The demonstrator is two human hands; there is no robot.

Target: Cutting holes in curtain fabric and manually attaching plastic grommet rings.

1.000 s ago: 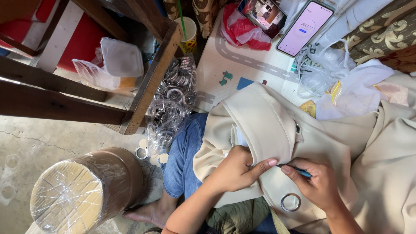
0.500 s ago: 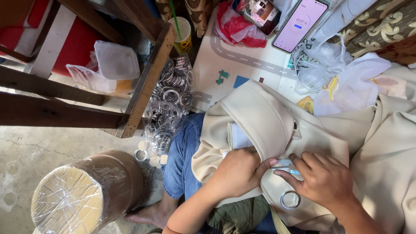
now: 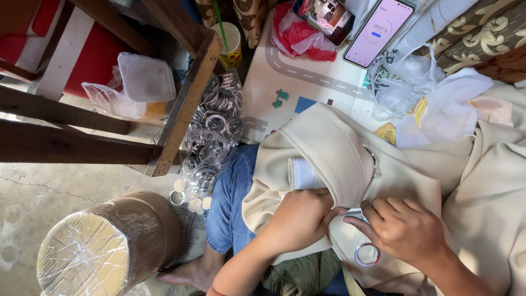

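Two bare hands meet over a fold of cream curtain fabric [image 3: 329,148] that lies across the person's lap, at about 5 o'clock in the view. The left hand [image 3: 298,219] presses down on the cloth with its fingers curled, gripping the fold's edge. The right hand [image 3: 408,230] lies just beside it at 3 o'clock from it, fingers bent and closed on a small slim tool [image 3: 353,212]; only its tip shows between the two hands, so I cannot tell what kind it is. A silver eyelet ring [image 3: 366,254] sits set in the fabric at 6 o'clock from the right hand's fingers, just under them. The person's leg in blue jeans [image 3: 230,203] shows at 9 o'clock from the left hand. A clear bag of metal rings [image 3: 211,137] lies on the floor at 10 o'clock from the hands, against a wooden frame [image 3: 181,109]. A plastic-wrapped cardboard roll [image 3: 104,246] stands at 8 o'clock. Two smartphones [image 3: 378,30] lie at 12 o'clock on a printed mat [image 3: 285,71], near a yellow cup with a green straw [image 3: 230,44].
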